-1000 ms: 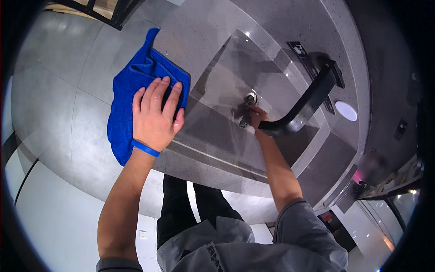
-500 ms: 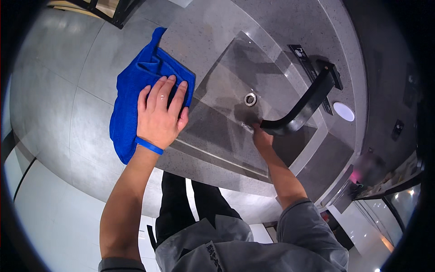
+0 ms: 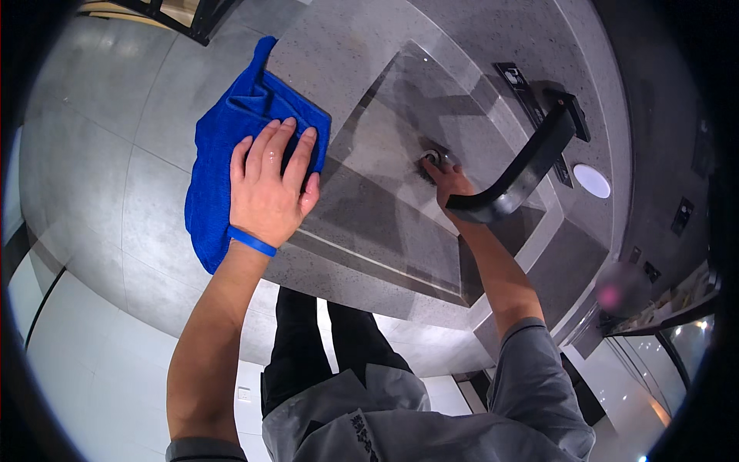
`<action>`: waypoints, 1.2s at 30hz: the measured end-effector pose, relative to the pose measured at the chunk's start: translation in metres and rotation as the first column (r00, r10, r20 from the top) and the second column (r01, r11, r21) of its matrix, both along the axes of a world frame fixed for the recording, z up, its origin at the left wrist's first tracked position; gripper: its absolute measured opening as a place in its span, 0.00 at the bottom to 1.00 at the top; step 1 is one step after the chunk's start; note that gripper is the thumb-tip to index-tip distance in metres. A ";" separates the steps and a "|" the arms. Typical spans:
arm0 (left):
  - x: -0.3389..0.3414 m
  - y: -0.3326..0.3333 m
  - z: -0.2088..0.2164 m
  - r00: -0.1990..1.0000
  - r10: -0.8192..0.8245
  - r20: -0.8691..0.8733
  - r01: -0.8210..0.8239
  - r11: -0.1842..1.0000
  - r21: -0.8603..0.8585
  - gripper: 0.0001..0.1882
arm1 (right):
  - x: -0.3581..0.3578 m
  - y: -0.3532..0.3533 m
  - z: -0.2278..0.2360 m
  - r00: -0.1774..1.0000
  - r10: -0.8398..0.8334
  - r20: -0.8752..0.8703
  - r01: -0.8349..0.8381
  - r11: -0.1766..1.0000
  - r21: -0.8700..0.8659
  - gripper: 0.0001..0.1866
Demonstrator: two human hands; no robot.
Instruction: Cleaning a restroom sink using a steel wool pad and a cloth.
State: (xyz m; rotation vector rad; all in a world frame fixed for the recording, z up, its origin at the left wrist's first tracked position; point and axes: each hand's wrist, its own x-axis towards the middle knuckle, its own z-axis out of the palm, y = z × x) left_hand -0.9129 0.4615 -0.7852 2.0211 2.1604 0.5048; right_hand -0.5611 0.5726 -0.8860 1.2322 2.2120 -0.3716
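Note:
My left hand (image 3: 265, 185) lies on a blue towel (image 3: 212, 173), its fingers spread across the folds. The towel drapes over the left edge of the grey counter (image 3: 315, 42). A blue wristband (image 3: 252, 241) circles my left wrist. Down in the grey stone sink (image 3: 385, 146), my right hand (image 3: 454, 185) reaches under the black faucet (image 3: 519, 173). Its fingers stretch to the round metal drain (image 3: 431, 156) and partly cover it. I see nothing held in that hand, though its fingertips are partly hidden.
A white oval disc (image 3: 591, 181) is set on the counter right of the faucet. Beside the faucet base runs a dark strip with a label (image 3: 531, 119). Grey tiled floor (image 3: 92, 177) spreads to the left, with a black metal frame (image 3: 202, 23) at the far left.
My right hand has moved farther into the sink, from below the faucet tip to the drain. My left hand stays on the towel. The view has shifted slightly.

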 end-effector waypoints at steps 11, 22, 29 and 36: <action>0.000 0.000 -0.003 1.000 -0.005 0.024 0.005 1.000 0.009 0.28 | 0.007 0.003 0.000 0.991 0.132 0.037 -0.131 0.991 -0.034 0.31; 0.001 0.000 -0.005 1.000 0.000 0.010 0.000 1.000 0.016 0.28 | 0.007 0.003 0.003 0.990 0.144 0.012 -0.143 0.989 -0.039 0.31; -0.003 -0.004 -0.003 1.000 0.006 -0.008 -0.006 1.000 0.000 0.29 | 0.156 -0.035 -0.018 0.719 -0.542 -0.435 0.555 0.825 -0.109 0.21; -0.002 -0.004 -0.003 1.000 0.005 -0.020 -0.005 1.000 0.002 0.29 | 0.104 -0.092 -0.087 0.570 -0.805 -0.164 0.806 0.510 0.299 0.17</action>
